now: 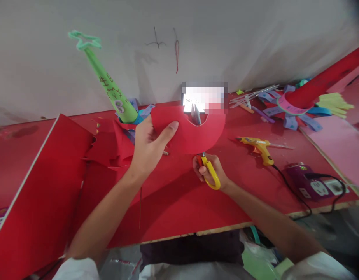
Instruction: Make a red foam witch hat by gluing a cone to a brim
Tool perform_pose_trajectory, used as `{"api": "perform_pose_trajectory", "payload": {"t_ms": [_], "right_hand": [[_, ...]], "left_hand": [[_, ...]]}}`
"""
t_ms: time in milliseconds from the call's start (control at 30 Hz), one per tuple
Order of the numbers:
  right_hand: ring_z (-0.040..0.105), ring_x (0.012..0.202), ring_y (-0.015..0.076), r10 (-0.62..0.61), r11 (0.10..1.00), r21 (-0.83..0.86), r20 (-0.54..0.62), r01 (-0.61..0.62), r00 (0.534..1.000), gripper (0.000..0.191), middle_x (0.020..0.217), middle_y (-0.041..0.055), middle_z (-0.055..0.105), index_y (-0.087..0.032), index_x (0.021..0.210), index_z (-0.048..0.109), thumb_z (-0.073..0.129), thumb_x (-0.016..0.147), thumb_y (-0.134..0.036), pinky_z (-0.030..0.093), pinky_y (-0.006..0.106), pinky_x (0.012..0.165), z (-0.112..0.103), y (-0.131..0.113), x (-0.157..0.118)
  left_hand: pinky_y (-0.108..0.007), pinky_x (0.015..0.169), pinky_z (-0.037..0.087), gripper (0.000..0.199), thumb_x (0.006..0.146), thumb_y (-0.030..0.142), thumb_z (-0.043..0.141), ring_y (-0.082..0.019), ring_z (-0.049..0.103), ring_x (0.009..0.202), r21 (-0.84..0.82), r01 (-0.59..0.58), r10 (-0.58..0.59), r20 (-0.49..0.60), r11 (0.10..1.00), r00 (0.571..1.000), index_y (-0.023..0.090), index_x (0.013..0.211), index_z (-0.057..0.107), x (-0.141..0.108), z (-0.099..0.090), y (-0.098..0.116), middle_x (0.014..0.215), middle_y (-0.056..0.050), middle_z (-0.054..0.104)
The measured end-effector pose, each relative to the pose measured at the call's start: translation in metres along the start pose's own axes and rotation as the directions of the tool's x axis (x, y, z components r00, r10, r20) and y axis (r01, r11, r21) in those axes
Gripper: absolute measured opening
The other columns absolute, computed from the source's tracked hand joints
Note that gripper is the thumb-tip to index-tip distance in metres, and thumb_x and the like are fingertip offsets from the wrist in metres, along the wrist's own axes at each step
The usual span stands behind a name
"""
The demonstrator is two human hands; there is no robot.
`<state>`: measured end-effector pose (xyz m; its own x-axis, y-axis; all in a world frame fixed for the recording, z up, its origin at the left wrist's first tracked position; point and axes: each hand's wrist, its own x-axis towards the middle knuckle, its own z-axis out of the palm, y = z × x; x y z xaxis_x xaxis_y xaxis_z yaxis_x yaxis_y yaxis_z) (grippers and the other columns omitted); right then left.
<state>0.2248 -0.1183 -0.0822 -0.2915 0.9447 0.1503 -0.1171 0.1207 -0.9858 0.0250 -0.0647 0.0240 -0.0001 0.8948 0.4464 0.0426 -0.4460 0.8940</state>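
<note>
My left hand point(151, 146) pinches the left side of a curved piece of red paper point(191, 136), thumb on its near face. The piece is held up above the table and has a rounded notch in its upper edge. In my right hand point(211, 171) is a pair of scissors point(211, 175) with yellow handles. Their blades pass behind the lower part of the paper, and the tips show through the notch. Part of the blades is hidden by the paper.
A green paper cone point(112, 89) with a fuzzy star stands behind my left hand, near crumpled red paper point(115, 144). To the right lie a yellow glue gun point(256, 147), a purple power socket point(306, 181) and a red cone point(322, 85). A lit screen point(193, 97) stands against the wall.
</note>
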Motion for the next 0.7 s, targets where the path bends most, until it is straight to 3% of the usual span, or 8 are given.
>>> {"api": "perform_pose_trajectory", "payload": {"t_ms": [233, 367, 433, 533, 633, 700], "right_hand": [[0.035, 0.036, 0.0067, 0.043, 0.999, 0.008, 0.015, -0.043, 0.999, 0.069, 0.050, -0.0091, 0.043, -0.022, 0.076, 0.055, 0.067, 0.082, -0.090, 0.027, 0.022, 0.036, -0.005, 0.003, 0.007], [0.037, 0.047, 0.0084, 0.049, 0.965, -0.257, -0.038, -0.057, 0.998, 0.069, 0.056, -0.0064, 0.045, -0.022, 0.074, 0.055, 0.069, 0.081, -0.089, 0.028, 0.024, 0.044, -0.019, 0.006, 0.018], [0.039, 0.053, 0.0099, 0.003, 0.876, -0.479, -0.111, -0.056, 0.994, 0.066, 0.059, -0.0044, 0.047, -0.022, 0.072, 0.056, 0.074, 0.079, -0.085, 0.030, 0.026, 0.049, -0.027, 0.009, 0.024], [0.057, 0.065, 0.0184, -0.141, 0.634, -0.772, -0.156, -0.032, 0.978, 0.051, 0.070, 0.0034, 0.062, -0.021, 0.083, 0.065, 0.076, 0.085, -0.071, 0.040, 0.030, 0.058, -0.036, 0.014, 0.027], [0.072, 0.098, 0.0317, -0.230, 0.425, -0.904, -0.050, 0.054, 0.972, 0.037, 0.104, 0.0153, 0.077, -0.019, 0.114, 0.072, 0.073, 0.093, -0.049, 0.054, 0.036, 0.076, -0.042, 0.020, 0.027], [0.071, 0.112, 0.0351, -0.219, 0.380, -0.918, 0.032, 0.116, 0.975, 0.040, 0.119, 0.0184, 0.076, -0.018, 0.129, 0.069, 0.071, 0.095, -0.039, 0.057, 0.040, 0.088, -0.044, 0.022, 0.027]], "left_hand": [[-0.034, 0.078, 0.068, 0.028, 0.093, 0.049, 0.082, -0.021, 0.075, 0.086, -0.009, -0.015, 0.015, -0.008, 1.000, 1.000, 0.025, 0.101, 0.073, 0.005, -0.007, 0.004, 0.093, -0.003, 0.074], [-0.038, 0.086, 0.067, 0.028, 0.093, 0.049, 0.082, -0.022, 0.075, 0.091, 0.056, -0.073, 0.072, 0.024, 0.996, 0.997, 0.022, 0.101, 0.075, 0.006, -0.012, 0.010, 0.098, -0.004, 0.076], [-0.039, 0.087, 0.067, 0.029, 0.093, 0.049, 0.082, -0.023, 0.076, 0.094, 0.071, -0.090, 0.087, 0.035, 0.993, 0.996, 0.022, 0.102, 0.076, 0.007, -0.013, 0.013, 0.099, -0.005, 0.077], [-0.040, 0.088, 0.067, 0.029, 0.092, 0.050, 0.082, -0.024, 0.076, 0.094, 0.059, -0.094, 0.092, 0.025, 0.994, 0.995, 0.023, 0.103, 0.077, 0.010, -0.016, 0.014, 0.097, -0.004, 0.076], [-0.040, 0.084, 0.066, 0.028, 0.093, 0.049, 0.083, -0.023, 0.076, 0.093, 0.063, -0.101, 0.099, 0.034, 0.993, 0.995, 0.024, 0.103, 0.078, 0.013, -0.020, 0.013, 0.096, -0.004, 0.076], [-0.040, 0.081, 0.066, 0.028, 0.093, 0.050, 0.083, -0.023, 0.075, 0.091, 0.090, -0.104, 0.101, 0.045, 0.990, 0.994, 0.024, 0.103, 0.078, 0.015, -0.023, 0.012, 0.096, -0.004, 0.076]]}}
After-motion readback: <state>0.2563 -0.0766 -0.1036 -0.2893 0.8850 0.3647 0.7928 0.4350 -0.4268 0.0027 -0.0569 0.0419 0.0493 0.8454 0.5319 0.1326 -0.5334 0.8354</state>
